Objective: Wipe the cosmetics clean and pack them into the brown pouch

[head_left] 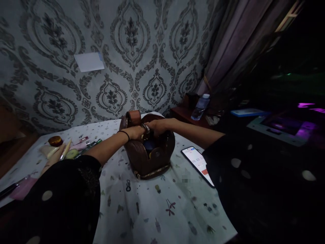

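A dark brown bag (137,159) stands with its top unzipped on the bed-like white surface. Both of my hands reach into its opening. My left hand (137,131), with a black band round the wrist, comes in from the left, its fingers curled near a shiny metallic piece (146,128). Beside it my right hand (156,126) bends down into the bag, fingers closed. The bag hides the fingertips, so what they hold cannot be made out. Inside the bag shows a dark blue item (149,145). An orange-brown strap (134,117) rises at its back.
Several tubes and cosmetics (67,150) lie to the left near an amber jar (55,140). A phone (198,166) showing a timer lies right of the bag. Beyond it a water bottle (200,107) stands on a side table. A patterned wall (132,67) rises behind.
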Action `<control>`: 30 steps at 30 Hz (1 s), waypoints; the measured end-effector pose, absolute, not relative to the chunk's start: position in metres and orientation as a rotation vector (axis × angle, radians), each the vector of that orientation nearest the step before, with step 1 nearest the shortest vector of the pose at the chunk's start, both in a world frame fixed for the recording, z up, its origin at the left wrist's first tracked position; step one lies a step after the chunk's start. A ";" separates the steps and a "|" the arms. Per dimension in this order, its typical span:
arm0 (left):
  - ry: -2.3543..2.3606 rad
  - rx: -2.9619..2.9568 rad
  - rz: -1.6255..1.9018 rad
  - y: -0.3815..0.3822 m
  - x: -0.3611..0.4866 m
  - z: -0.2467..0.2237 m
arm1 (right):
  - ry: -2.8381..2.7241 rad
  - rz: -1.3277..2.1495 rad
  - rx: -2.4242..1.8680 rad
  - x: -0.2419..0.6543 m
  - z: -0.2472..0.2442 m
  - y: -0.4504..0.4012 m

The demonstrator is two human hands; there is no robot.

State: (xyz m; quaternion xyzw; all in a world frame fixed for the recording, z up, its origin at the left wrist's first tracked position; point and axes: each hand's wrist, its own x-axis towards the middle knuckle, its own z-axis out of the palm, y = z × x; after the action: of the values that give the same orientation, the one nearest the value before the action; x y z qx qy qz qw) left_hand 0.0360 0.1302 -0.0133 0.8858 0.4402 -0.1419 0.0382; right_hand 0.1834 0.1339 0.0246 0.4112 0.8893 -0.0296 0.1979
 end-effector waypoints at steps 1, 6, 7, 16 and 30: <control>1.348 2.716 -0.430 0.131 0.036 -0.014 | 2.501 -0.097 1.140 0.182 0.026 0.138; 1.349 2.700 -0.428 0.133 0.035 -0.017 | 2.527 -0.070 1.321 0.171 0.017 0.150; 1.359 2.692 -0.436 0.133 0.035 -0.017 | 2.536 -0.053 1.376 0.170 0.012 0.150; 1.470 2.633 -0.496 0.126 0.038 -0.008 | 2.614 0.032 1.556 0.168 -0.007 0.149; 1.629 2.547 -0.543 0.136 0.039 0.014 | 2.602 -0.048 1.627 0.169 0.000 0.145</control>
State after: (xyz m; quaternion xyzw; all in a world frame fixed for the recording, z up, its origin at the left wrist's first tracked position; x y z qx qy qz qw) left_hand 0.0390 0.1355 0.0144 0.8287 0.5300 -0.1767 0.0349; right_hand 0.1686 0.1453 -0.0003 0.5299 0.8471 -0.0156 0.0361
